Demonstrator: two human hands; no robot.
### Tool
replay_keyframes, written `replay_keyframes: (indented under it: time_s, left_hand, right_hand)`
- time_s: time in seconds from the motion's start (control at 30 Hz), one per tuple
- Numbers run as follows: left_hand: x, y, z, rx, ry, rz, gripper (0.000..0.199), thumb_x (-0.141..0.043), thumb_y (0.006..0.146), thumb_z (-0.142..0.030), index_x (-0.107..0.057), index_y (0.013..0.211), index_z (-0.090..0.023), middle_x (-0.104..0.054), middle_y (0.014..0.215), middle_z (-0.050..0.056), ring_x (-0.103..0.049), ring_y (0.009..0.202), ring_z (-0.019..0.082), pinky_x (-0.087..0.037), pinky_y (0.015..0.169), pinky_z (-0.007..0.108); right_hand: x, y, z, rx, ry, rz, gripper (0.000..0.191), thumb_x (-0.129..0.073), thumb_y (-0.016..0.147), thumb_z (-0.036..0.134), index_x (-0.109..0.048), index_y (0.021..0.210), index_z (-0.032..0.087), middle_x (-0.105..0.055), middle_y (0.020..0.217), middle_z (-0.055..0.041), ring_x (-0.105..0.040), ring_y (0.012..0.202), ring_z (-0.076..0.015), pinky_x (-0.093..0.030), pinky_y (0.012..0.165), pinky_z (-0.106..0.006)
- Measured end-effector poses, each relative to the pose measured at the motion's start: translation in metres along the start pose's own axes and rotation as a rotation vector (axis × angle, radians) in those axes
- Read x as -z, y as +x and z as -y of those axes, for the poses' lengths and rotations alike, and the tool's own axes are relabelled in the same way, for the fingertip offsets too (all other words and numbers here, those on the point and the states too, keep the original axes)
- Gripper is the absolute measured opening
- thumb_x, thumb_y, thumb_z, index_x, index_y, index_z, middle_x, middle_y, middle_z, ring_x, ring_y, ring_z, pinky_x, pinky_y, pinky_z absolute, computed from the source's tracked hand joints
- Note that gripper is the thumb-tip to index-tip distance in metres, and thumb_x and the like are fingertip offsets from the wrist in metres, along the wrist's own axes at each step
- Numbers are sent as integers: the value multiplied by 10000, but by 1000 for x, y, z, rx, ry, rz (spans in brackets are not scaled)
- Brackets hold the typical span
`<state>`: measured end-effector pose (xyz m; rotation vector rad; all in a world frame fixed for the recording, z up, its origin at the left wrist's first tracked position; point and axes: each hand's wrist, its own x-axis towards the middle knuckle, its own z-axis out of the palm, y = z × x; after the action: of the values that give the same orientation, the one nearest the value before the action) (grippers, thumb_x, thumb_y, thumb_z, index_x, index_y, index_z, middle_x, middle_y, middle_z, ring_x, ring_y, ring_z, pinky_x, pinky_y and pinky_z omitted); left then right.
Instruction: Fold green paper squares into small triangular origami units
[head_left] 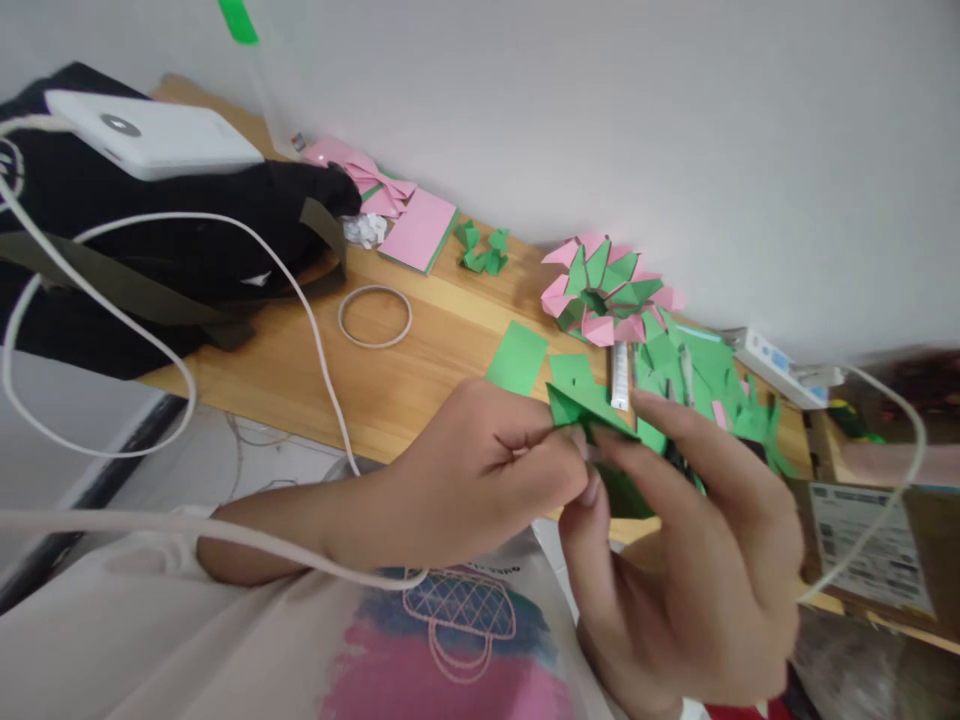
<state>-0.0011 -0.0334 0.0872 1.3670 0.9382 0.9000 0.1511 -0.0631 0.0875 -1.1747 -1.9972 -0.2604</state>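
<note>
Between my two hands is a folded piece of green paper [592,408], held above the front edge of the wooden table. My left hand [480,480] comes in from the left and pinches the paper between thumb and curled fingers. From the right, my right hand [690,560] has its thumb and fingertips on the same paper, with its index finger raised a little. Part of the folds is hidden behind the fingers. Just beyond lie a flat green paper sheet [517,358] and a white tube [619,376].
A pink and green folded-paper ring [604,290] stands near the wall. Green paper pieces [690,365] lie to its right, by a white power strip [780,370]. At left, a white device [150,135] rests on a black bag [187,230]. White cable [315,330] loops across the table [300,390].
</note>
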Motion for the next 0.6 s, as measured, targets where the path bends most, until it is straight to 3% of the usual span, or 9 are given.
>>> replay_keyframes:
  time_s: [0.2,0.4,0.6]
  left_hand:
    - [18,27,-18,-69,63,3,264,-482,810,-161,-574,563,-153,-562,535,-32,-531,528,88,-374,485,183]
    - [35,67,-43,-189,67,-91,312,-449,813,-118,-635,568,-164,-640,546,-33,-571,511,80,-413,490,158]
    - [42,92,-43,-155,135,-184,325,-464,818,-136,-609,528,-160,-567,482,-40,-499,462,68,-352,426,146]
  right_hand:
    - [-10,37,-17,80,23,-71,61,-659,835,117,-677,862,168,-724,1085,-109,-687,1022,-266,-540,887,-453]
    - [-25,82,-37,145,80,-136,65,-696,815,99,-680,857,146,-721,1045,-113,-688,1000,-260,-524,909,-472]
    - [-49,102,-54,131,106,-200,47,-688,814,93,-691,831,136,-725,1024,-108,-699,934,-260,-540,838,-452]
